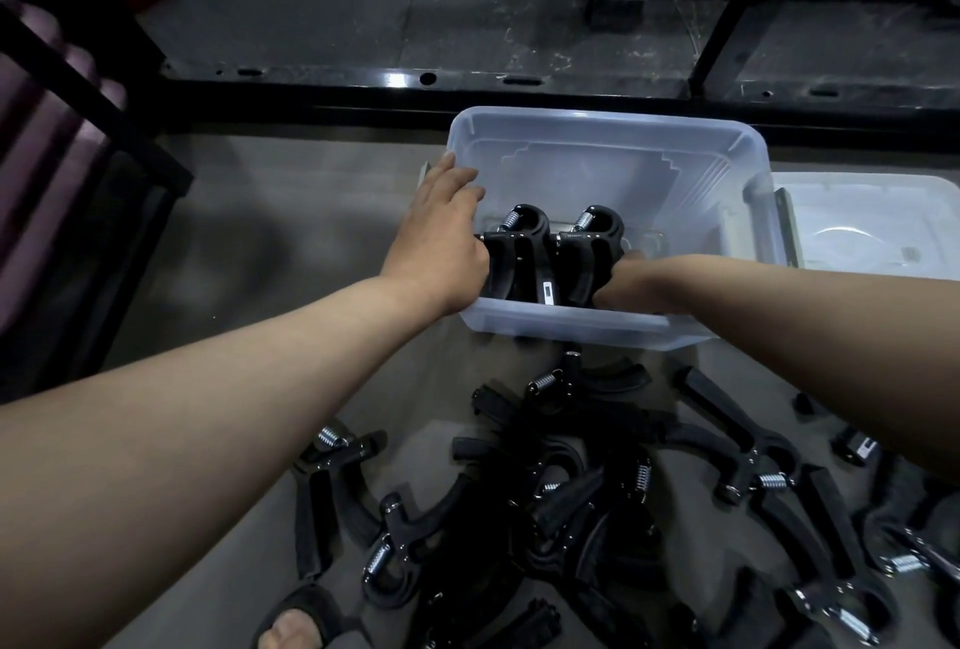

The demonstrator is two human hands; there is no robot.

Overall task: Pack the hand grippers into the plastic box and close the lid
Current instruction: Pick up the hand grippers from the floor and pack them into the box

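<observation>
At centre of the frame, inside the clear plastic box: two hand grippers stood side by side against the near wall, spring ends up and toward the far wall, handles pointing down toward the bottom edge of the frame. Left hand draped over the box's left rim, fingers straight and relaxed on the rim, thumb side against the left gripper; grip released, steadying rather than clutching. Right hand reaching in over the near rim at the right gripper's handles, fingers hidden behind the wall and the gripper, so cannot tell whether clenched or loose. Right hand nearer to the empty right half of the box; next gripper probably best set upright there, long axis matching the pair.

Below the box, along the bottom of the frame, a loose pile of hand grippers on the floor, tangled, axes every way, near both forearms. Lid flat on the floor just right of the box, at the frame's right edge. Sandalled foot at bottom left, beside the pile. Black rack frame across the upper frame, behind the box, well out of the way.
</observation>
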